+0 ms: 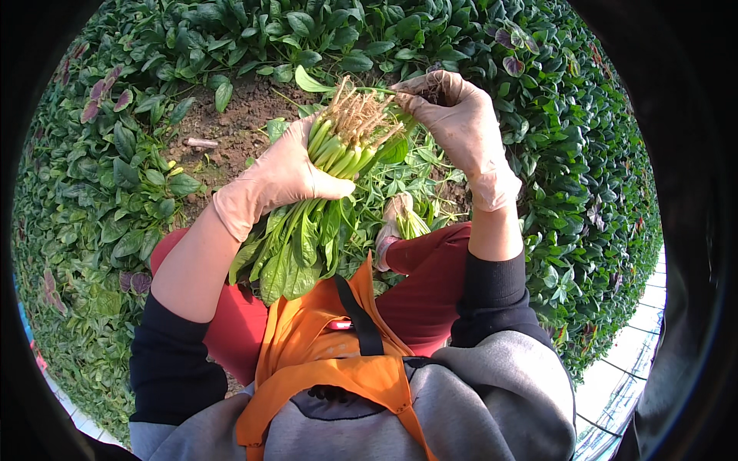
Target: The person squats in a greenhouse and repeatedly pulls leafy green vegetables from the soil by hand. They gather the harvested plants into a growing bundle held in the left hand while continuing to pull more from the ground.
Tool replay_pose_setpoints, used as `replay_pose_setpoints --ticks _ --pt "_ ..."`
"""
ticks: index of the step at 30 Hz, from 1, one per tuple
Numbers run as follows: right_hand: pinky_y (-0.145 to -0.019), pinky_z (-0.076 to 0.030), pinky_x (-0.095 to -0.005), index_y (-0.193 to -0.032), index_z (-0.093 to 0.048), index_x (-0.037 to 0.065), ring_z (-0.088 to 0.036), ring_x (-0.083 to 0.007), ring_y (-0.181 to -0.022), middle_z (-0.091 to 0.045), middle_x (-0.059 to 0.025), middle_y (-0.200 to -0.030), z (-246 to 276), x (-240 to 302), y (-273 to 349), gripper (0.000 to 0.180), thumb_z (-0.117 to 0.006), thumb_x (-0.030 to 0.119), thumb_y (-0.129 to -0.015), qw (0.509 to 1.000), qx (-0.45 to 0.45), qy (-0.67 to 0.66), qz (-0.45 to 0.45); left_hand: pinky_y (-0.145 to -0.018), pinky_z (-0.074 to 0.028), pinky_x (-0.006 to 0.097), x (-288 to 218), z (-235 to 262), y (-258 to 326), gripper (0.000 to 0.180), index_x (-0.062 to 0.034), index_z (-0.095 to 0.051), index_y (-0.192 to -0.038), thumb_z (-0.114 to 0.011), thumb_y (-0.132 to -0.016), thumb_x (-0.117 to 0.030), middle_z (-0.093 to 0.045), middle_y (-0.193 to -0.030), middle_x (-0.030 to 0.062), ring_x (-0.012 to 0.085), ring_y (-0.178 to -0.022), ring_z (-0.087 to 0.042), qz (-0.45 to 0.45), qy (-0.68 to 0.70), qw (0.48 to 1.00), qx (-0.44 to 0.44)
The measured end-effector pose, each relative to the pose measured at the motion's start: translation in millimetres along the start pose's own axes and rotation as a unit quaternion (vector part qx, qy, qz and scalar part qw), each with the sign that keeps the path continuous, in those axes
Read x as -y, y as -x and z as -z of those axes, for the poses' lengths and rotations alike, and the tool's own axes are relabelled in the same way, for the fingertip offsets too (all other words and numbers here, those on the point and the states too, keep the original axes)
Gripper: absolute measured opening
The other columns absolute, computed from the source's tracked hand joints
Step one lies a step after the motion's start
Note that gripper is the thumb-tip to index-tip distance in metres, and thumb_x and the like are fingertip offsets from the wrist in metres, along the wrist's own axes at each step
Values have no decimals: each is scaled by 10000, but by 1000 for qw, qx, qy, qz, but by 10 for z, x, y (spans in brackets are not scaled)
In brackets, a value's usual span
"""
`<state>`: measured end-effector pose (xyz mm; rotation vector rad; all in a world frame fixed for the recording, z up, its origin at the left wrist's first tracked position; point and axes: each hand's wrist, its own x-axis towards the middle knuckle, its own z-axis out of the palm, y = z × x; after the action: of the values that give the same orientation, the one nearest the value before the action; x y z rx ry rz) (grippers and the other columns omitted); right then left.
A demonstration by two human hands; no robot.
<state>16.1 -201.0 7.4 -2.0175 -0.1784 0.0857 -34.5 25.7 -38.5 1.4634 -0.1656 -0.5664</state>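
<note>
My left hand (283, 175), in a thin pale glove, is closed round a bunch of spinach (336, 154). The bunch is turned roots up, its tan roots (360, 115) pointing away from me and its leaves (296, 257) hanging toward my lap. Above the roots, my gloved right hand (461, 127) pinches the thin stem of a single spinach leaf (309, 81) between thumb and fingertips. That leaf reaches left across the far side of the bunch. Something dark, perhaps soil or roots, shows inside the curled right fingers; I cannot make it out clearly.
Dense leafy plants (584, 154) grow on both sides and ahead, some purple-leaved. Bare brown soil (231, 127) with a short pale stick (202, 143) lies at left. Cut greens (415, 223) lie by my shoe (390, 223). An orange apron (307, 315) covers my lap.
</note>
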Motion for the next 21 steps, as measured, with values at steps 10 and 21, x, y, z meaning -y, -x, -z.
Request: replay_pose_setpoints --ticks 10,21 --pt "-664 -565 -260 -1035 -614 8 -673 -120 -765 -722 -83 -938 -55 -147 -70 156 -538 141 -1004 990 -99 -93 29 -899 -535 340 -55 -26 -21 682 -35 -520 -1285 -807 -666 -24 -653 -1107 62 195 -991 -665 -47 26 998 24" --pt "-866 -515 -264 -1141 -682 -2 -653 -113 -947 -715 -77 -1070 77 3 29 288 -721 121 -883 975 148 -167 17 -898 -543 367 -53 48 43 677 -31 -519 -1293 -799 -677 -6 -657 -1124 101 218 -989 -676 -10 19 1000 -5"
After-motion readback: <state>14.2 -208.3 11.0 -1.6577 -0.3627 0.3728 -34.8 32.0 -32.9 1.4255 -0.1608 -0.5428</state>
